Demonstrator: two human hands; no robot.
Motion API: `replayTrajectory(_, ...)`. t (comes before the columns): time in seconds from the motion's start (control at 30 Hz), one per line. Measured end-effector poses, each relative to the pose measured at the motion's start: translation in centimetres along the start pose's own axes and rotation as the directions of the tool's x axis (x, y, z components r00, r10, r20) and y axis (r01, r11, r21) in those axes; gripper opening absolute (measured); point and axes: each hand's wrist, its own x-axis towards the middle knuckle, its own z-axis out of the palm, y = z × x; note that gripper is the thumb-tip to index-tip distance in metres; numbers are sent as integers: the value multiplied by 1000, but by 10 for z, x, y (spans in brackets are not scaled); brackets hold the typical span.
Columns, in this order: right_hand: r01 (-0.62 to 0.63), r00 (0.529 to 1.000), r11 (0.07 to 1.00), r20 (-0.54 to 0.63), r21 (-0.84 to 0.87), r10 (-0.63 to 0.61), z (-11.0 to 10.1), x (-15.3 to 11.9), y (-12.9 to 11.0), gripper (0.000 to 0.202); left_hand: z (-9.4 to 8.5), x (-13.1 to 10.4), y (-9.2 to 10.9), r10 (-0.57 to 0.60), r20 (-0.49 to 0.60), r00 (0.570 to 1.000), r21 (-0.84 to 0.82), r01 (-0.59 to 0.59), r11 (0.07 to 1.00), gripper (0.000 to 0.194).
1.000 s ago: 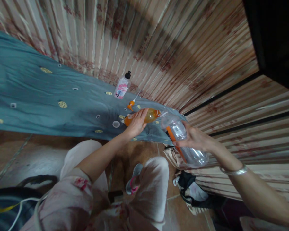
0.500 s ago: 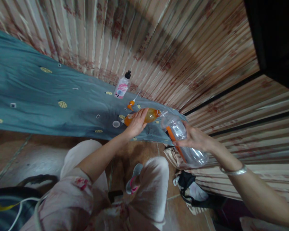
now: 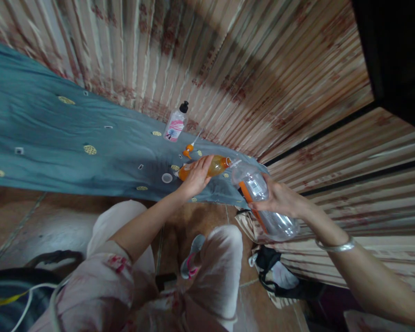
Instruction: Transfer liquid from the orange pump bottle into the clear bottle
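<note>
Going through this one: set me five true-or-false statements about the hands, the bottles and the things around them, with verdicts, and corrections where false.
1. The left hand holds an orange bottle. True.
2. The right hand is empty. False: the right hand grips a large clear bottle.
3. The pump bottle on the teal cloth has a black top. True.
4. The orange pump head is fitted in the orange bottle's mouth. False: the orange pump head lies apart, on the teal cloth.
5. A silver bracelet circles the right wrist. True.
</note>
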Motion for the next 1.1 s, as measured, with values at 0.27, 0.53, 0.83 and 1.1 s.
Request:
replayTrajectory(0.27, -24, 998, 999, 59, 35, 22, -2, 1, -2, 75, -2, 1, 2, -18, 18, 1000, 8, 18, 1000, 77)
replayTrajectory(0.53, -35, 998, 997, 64, 75, 30, 0, 2, -3, 76, -4, 2, 4, -30, 19, 999, 24, 30, 999, 76)
replayTrajectory(0.83, -38, 998, 998, 58, 54, 35, 0, 1, -2, 83, -5, 1, 5, -22, 27, 999, 41, 20, 999, 76)
replayTrajectory(1.1, 6, 999, 999, 45, 43, -8, 0, 1, 1, 78, -5, 1, 5, -19, 28, 999, 33, 18, 999, 77)
